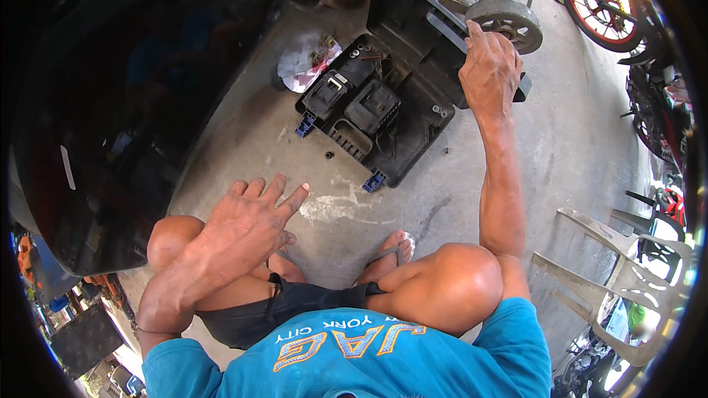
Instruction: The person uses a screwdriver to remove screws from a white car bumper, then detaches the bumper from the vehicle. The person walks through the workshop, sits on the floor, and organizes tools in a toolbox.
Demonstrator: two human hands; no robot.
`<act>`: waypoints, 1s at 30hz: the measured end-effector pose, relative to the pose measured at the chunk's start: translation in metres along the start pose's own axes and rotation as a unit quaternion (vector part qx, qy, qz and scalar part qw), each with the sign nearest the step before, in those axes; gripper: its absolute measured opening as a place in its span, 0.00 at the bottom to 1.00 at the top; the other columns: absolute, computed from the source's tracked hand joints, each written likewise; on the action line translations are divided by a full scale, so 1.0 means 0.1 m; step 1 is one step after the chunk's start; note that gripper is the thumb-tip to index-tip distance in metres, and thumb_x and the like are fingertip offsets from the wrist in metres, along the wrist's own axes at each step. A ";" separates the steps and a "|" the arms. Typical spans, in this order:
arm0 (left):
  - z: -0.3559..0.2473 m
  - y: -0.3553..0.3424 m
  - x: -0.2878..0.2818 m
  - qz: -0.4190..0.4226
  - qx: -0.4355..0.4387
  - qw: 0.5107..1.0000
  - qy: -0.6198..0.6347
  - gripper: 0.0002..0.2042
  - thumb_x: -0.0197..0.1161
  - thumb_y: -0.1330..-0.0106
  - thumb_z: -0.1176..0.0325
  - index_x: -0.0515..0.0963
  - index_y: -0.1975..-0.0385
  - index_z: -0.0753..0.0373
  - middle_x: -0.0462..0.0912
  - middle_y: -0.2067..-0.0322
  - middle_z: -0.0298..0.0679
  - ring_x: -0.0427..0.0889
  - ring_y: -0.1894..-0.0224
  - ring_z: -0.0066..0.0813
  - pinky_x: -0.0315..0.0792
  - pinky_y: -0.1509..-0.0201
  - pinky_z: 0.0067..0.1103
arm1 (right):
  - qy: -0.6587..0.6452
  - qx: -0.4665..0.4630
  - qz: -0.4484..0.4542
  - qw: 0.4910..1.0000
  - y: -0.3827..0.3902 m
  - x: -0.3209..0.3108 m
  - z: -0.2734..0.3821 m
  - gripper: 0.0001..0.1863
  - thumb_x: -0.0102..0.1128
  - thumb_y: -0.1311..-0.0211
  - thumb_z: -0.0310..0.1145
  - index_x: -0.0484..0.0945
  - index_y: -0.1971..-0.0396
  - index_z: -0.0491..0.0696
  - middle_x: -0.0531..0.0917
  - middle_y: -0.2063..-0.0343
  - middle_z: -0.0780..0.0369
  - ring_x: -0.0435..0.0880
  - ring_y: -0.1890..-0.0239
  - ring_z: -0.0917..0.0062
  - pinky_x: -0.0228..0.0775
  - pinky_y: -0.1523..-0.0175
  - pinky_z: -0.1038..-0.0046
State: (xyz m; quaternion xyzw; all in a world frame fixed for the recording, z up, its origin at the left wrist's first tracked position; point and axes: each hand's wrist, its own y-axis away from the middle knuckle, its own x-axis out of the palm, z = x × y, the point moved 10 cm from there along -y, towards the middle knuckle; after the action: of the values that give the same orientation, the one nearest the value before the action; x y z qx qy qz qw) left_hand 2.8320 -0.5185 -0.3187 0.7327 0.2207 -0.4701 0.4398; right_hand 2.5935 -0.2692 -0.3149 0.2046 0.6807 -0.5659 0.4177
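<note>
A black plastic tool case (419,149) lies open on the floor before me, its lid (413,15) tilted up and away. My right hand (493,70) reaches out to the lid's right edge, fingers closed over it; the fingertips are partly hidden. Inside the base sit a charger-like black unit (324,94) with a pale slot and a black battery-like block (372,105). Two blue latches, one on the left (304,126) and one on the right (374,181), hang from the near edge. My left hand (247,214) hovers near my left knee, fingers spread, holding nothing.
A large dark glossy panel (110,103) fills the left side. Beside the case lies a crumpled plastic bag (302,66). Wheels on a metal frame (505,26) stand behind the lid. A motorcycle wheel (601,4) is at the far right, a plastic chair (612,273) nearer.
</note>
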 end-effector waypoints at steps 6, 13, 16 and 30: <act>0.02 0.06 0.04 0.043 -0.023 0.999 0.009 0.38 0.68 0.37 0.50 0.67 0.28 0.57 0.74 0.35 0.49 0.77 0.40 0.43 0.70 0.38 0.33 | -0.026 -0.020 0.031 0.999 0.16 -0.16 0.28 0.19 0.61 0.35 0.30 0.82 0.44 0.49 0.84 0.60 0.59 0.79 0.46 0.64 0.65 0.40 0.58; 0.02 0.08 0.04 0.006 0.010 1.000 0.001 0.38 0.68 0.37 0.48 0.68 0.29 0.59 0.78 0.43 0.48 0.81 0.46 0.45 0.73 0.45 0.36 | -0.095 -0.131 0.202 0.966 0.93 -0.21 1.21 0.24 0.66 0.43 0.36 0.81 0.44 0.48 0.85 0.70 0.63 0.82 0.60 0.69 0.65 0.54 0.60; 0.00 0.07 0.02 -0.003 0.025 1.000 -0.001 0.38 0.68 0.37 0.48 0.68 0.29 0.59 0.79 0.45 0.48 0.81 0.47 0.45 0.74 0.45 0.37 | -0.140 -0.180 0.258 0.939 1.31 0.05 1.45 0.24 0.64 0.46 0.34 0.82 0.46 0.45 0.84 0.71 0.64 0.78 0.60 0.71 0.64 0.58 0.63; -0.34 0.05 0.21 0.012 0.043 0.998 -0.035 0.36 0.71 0.39 0.50 0.71 0.31 0.57 0.80 0.47 0.50 0.83 0.50 0.43 0.73 0.49 0.35 | -0.339 -0.100 0.465 0.812 1.57 0.38 0.95 0.28 0.65 0.34 0.45 0.79 0.41 0.42 0.80 0.42 0.51 0.80 0.41 0.55 0.73 0.38 0.59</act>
State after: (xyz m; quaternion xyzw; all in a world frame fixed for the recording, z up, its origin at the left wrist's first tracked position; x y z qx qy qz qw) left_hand 2.8622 -0.4942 -0.3289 0.7366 0.1761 -0.4990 0.4212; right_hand 2.7217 -0.3232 -0.4402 0.2491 0.3727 -0.2661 0.8534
